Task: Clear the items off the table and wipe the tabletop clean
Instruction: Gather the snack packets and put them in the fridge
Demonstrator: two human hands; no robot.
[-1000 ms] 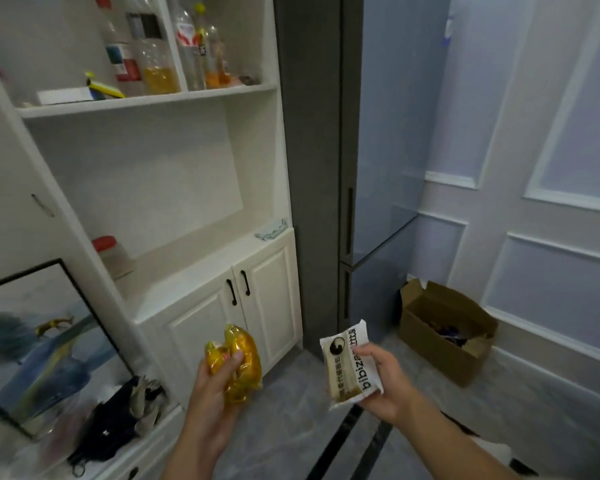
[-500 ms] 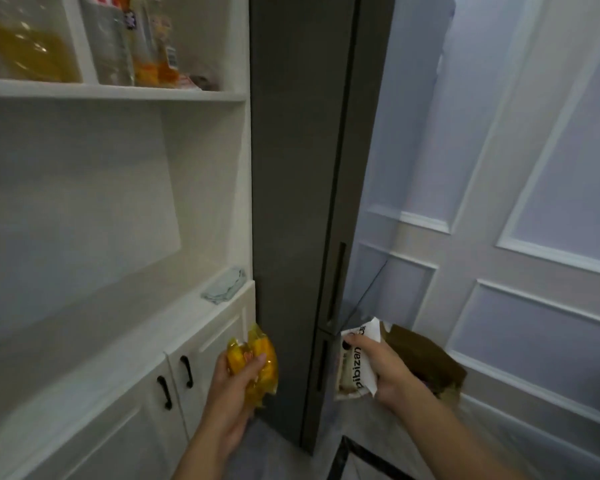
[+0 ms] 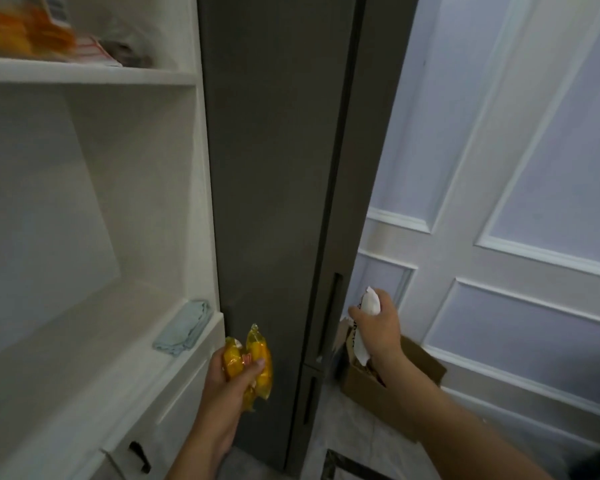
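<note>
While the left hand is gripping yellow snack packets in front of the tall grey cabinet, the right hand is clutching a white wrapper above a cardboard box; a folded blue cloth is lying on the white shelf nearby.

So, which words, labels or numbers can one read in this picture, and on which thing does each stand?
No text can be quoted with certainty.
On the white packet in the right hand: dark letters, mostly hidden by the hand, unreadable.
On the yellow packets in the left hand: small reddish mark, too blurred.
On the white label, upper shelf: dark print, too blurred.
</note>
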